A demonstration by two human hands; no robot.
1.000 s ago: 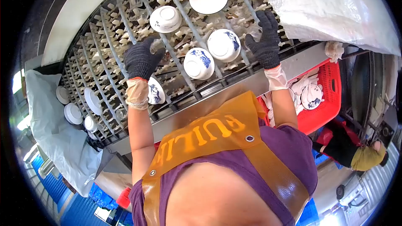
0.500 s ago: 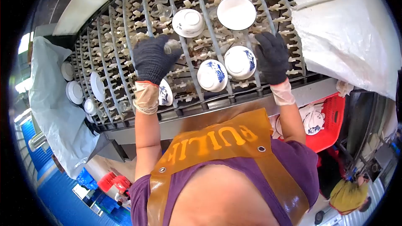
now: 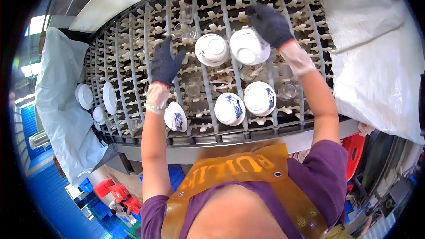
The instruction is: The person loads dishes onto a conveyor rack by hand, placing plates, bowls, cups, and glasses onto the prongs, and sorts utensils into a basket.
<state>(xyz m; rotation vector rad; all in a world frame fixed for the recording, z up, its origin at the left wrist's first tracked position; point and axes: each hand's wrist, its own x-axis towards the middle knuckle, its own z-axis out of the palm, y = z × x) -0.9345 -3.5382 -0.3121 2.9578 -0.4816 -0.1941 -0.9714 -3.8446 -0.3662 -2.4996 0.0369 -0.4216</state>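
Note:
My left hand (image 3: 166,64), in a dark knit glove, is over the rack with its thumb and fingers apart and nothing between them. Clear glasses (image 3: 183,31) lie just beyond it. At the upper right rim of a white bowl (image 3: 249,53) is my gloved right hand (image 3: 268,24), its fingers reaching past the rim, partly blurred. The bowl's base shows. Another upturned bowl (image 3: 211,50) lies to its left. Nearer me are blue-patterned bowls (image 3: 229,109), (image 3: 260,98) and a tilted one (image 3: 175,117).
The pegged rack (image 3: 133,68) spreads between plastic sheets at left (image 3: 59,93) and right (image 3: 376,48). White plates (image 3: 109,98) stand at its left end. A spoon (image 3: 221,80) and a glass (image 3: 287,91) lie among the pegs. A red basket (image 3: 353,152) is below right.
My right hand has moved farther up the rack to the white bowl, whose base now shows. My left hand's thumb and fingers have spread. The view has shifted, revealing more glasses.

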